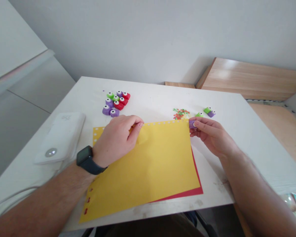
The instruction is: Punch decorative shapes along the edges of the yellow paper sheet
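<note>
A yellow paper sheet (153, 168) lies on the white table (153, 98), with a red sheet (196, 184) under it. A row of small punched holes runs along the yellow sheet's far edge. My left hand (118, 138), with a dark watch on the wrist, rests on the sheet's far edge, fingers curled down on the paper. My right hand (209, 133) pinches a small purple paper punch (191, 124) at the sheet's far right corner.
A cluster of several purple, green and red punches (115, 102) sits at the back left. Punched confetti (180, 113) and two or three loose punches (208, 112) lie at the back right. A white device (61, 136) with a cable is at left. Wooden boards (251, 79) stand behind.
</note>
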A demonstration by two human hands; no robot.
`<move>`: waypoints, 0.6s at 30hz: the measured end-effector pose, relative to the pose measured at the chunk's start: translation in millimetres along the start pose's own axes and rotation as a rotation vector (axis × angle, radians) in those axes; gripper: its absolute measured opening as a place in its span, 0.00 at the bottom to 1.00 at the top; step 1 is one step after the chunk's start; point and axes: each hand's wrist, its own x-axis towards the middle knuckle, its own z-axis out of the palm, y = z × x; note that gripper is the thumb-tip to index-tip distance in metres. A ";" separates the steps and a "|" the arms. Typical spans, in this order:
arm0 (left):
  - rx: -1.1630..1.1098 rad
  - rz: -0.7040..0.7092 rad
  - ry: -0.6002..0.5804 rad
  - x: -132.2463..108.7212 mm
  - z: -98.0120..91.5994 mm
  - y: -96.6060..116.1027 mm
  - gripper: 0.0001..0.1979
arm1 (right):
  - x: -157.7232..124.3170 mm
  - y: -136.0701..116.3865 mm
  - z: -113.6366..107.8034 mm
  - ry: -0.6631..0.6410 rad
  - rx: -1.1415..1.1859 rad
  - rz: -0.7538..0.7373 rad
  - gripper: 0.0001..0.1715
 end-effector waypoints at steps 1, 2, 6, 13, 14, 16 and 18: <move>0.000 0.000 0.000 0.0 0.1 0.1 0.12 | -0.1 -0.1 0.1 0.000 0.000 -0.002 0.09; -0.001 -0.001 -0.001 -0.1 0.2 0.0 0.13 | -0.3 -0.3 0.1 -0.001 0.001 -0.004 0.09; -0.002 -0.006 -0.005 -0.4 0.7 -0.2 0.13 | -1.0 -1.0 -0.1 0.001 0.008 -0.009 0.09; -0.004 -0.020 -0.020 -0.5 -0.3 0.5 0.13 | -1.2 0.1 -0.2 0.024 -0.017 -0.004 0.10; -0.004 -0.021 -0.020 -0.3 -0.4 0.5 0.13 | -1.2 0.3 -0.2 0.028 -0.027 -0.002 0.10; -0.005 -0.022 -0.017 0.2 -0.5 0.3 0.13 | -1.2 0.7 -0.3 0.038 -0.044 -0.002 0.11; -0.005 -0.022 -0.016 0.5 -0.5 0.2 0.13 | -1.1 0.7 -0.3 0.041 -0.048 -0.003 0.12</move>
